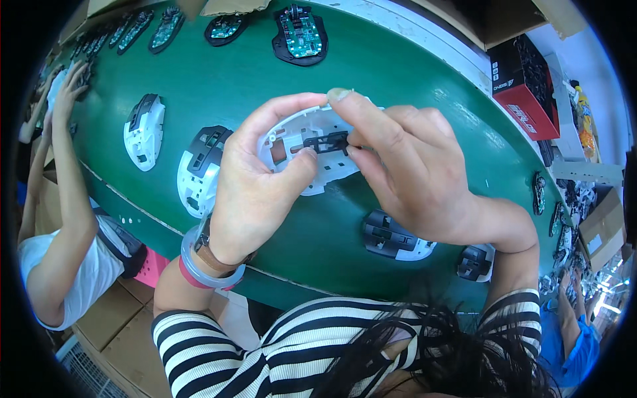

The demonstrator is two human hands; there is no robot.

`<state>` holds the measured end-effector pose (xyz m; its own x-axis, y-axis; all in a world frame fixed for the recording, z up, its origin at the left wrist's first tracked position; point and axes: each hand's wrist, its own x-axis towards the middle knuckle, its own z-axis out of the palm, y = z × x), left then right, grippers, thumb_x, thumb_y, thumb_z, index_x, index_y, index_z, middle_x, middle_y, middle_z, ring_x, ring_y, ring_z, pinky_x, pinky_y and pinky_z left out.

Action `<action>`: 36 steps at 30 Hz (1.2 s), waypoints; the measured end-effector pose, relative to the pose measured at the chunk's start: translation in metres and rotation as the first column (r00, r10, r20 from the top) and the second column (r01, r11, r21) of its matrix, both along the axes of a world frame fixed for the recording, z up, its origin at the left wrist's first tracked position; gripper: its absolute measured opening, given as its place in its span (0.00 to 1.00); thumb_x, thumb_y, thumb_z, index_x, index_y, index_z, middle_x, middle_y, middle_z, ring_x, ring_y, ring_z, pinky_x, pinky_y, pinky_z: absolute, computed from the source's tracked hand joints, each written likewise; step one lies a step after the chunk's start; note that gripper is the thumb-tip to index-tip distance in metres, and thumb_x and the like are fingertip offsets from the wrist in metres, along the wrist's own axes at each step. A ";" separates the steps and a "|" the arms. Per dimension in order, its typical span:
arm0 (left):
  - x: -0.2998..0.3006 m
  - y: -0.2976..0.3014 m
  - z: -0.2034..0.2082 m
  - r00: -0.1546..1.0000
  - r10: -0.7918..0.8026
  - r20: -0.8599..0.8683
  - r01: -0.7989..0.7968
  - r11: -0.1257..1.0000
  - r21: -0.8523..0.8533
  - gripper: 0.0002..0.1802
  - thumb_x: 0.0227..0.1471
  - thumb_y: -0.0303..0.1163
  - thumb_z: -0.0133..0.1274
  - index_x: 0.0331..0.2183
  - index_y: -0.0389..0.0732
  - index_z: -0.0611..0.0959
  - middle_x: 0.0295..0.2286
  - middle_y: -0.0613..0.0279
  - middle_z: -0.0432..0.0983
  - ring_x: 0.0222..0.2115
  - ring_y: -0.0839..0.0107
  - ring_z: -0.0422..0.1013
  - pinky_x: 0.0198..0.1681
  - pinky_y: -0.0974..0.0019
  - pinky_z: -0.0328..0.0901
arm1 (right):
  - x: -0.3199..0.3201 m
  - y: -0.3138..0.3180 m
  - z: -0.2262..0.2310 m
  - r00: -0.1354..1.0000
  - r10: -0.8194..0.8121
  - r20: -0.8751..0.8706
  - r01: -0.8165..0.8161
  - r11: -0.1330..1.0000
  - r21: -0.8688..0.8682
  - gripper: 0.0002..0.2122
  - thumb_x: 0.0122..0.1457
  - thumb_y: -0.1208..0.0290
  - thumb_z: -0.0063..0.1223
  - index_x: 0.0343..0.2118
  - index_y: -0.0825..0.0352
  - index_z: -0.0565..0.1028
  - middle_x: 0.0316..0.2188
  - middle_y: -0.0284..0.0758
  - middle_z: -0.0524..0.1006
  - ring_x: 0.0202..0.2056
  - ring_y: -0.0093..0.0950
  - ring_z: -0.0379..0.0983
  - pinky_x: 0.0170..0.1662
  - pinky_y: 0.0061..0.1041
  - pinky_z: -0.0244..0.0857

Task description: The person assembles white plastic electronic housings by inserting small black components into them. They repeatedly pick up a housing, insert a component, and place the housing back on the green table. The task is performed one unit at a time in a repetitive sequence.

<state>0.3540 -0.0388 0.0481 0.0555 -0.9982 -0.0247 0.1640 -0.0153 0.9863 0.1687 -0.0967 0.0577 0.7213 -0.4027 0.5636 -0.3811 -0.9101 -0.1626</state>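
Above the green table, my left hand (255,189) is closed around the left side of a white mouse shell (325,176), its hollow inner side facing up. My left thumb presses beside a black plastic frame piece (325,142) lying inside the shell. Thumb and bent fingers of my right hand (421,166) pinch the right end of that black piece, while the right index finger rests at the shell's far rim. My right fingers partly hide the shell's right side.
White-and-black mouse shells lie left (144,132), near my left wrist (199,171), and below my right hand (396,235). Several circuit boards on black bases (302,38) line the far side. A red-and-black box (527,99) stands far right. A co-worker's arms (70,199) reach over the table's left.
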 end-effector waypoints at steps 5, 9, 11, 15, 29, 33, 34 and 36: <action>0.002 -0.002 -0.001 0.998 -0.044 0.043 0.042 0.998 0.042 0.22 0.47 0.16 0.50 0.47 0.36 0.77 0.38 0.65 0.75 0.36 0.81 0.70 0.39 0.75 0.68 | 0.003 0.006 -0.005 0.999 0.016 0.052 -0.008 0.989 -0.145 0.27 0.41 0.84 0.62 0.50 0.69 0.74 0.37 0.30 0.79 0.29 0.26 0.72 0.30 0.24 0.57; 0.002 -0.003 -0.003 0.995 0.010 0.103 -0.010 1.000 -0.008 0.22 0.47 0.17 0.50 0.47 0.36 0.77 0.37 0.65 0.76 0.36 0.81 0.71 0.38 0.75 0.68 | 0.009 0.009 -0.009 0.999 -0.035 0.009 0.036 0.986 -0.161 0.28 0.41 0.84 0.63 0.50 0.68 0.73 0.36 0.29 0.79 0.30 0.26 0.72 0.30 0.25 0.57; 0.002 -0.004 -0.009 0.991 0.063 0.115 -0.060 0.998 -0.028 0.21 0.46 0.17 0.50 0.46 0.36 0.78 0.37 0.65 0.76 0.35 0.81 0.71 0.37 0.75 0.68 | 0.013 0.004 -0.013 0.999 -0.025 0.034 0.029 0.991 -0.134 0.28 0.41 0.84 0.64 0.51 0.68 0.73 0.36 0.29 0.78 0.32 0.27 0.72 0.32 0.26 0.59; 0.004 -0.007 -0.004 0.987 0.064 0.148 -0.056 0.997 -0.059 0.21 0.46 0.16 0.50 0.46 0.36 0.78 0.36 0.65 0.76 0.34 0.81 0.71 0.37 0.75 0.68 | 0.005 -0.007 -0.012 0.975 0.057 0.213 -0.065 0.997 0.034 0.29 0.43 0.82 0.65 0.52 0.68 0.69 0.41 0.33 0.74 0.38 0.29 0.71 0.39 0.27 0.64; 0.004 -0.003 0.000 0.983 -0.086 0.161 0.075 0.995 0.073 0.30 0.45 0.20 0.55 0.53 0.35 0.72 0.39 0.62 0.75 0.38 0.77 0.72 0.42 0.72 0.67 | 0.003 -0.013 -0.001 0.987 -0.108 0.121 -0.071 0.381 0.922 0.17 0.51 0.83 0.60 0.40 0.66 0.65 0.34 0.28 0.68 0.37 0.15 0.65 0.40 0.17 0.62; 0.002 -0.002 0.003 1.000 0.003 -0.019 -0.001 0.997 0.082 0.28 0.47 0.17 0.53 0.53 0.36 0.72 0.40 0.63 0.75 0.38 0.78 0.71 0.41 0.72 0.68 | 0.004 -0.018 0.014 0.990 -0.121 0.073 -0.036 0.277 0.960 0.16 0.52 0.83 0.58 0.41 0.66 0.65 0.34 0.28 0.67 0.37 0.15 0.64 0.39 0.19 0.62; -0.001 -0.002 0.001 0.995 0.021 -0.099 -0.012 0.996 0.092 0.29 0.47 0.17 0.53 0.53 0.36 0.71 0.40 0.62 0.75 0.38 0.78 0.71 0.41 0.73 0.67 | 0.003 -0.018 0.014 0.992 -0.095 0.087 -0.043 0.389 0.920 0.16 0.52 0.83 0.58 0.41 0.66 0.66 0.35 0.29 0.68 0.38 0.17 0.65 0.40 0.20 0.63; -0.003 -0.004 -0.011 0.969 0.038 -0.245 -0.004 0.990 0.138 0.28 0.49 0.17 0.53 0.54 0.34 0.70 0.41 0.61 0.75 0.39 0.78 0.71 0.43 0.73 0.67 | 0.000 -0.018 0.012 0.994 -0.037 0.107 -0.064 0.595 0.801 0.17 0.51 0.83 0.58 0.43 0.66 0.67 0.36 0.32 0.69 0.39 0.21 0.68 0.41 0.22 0.65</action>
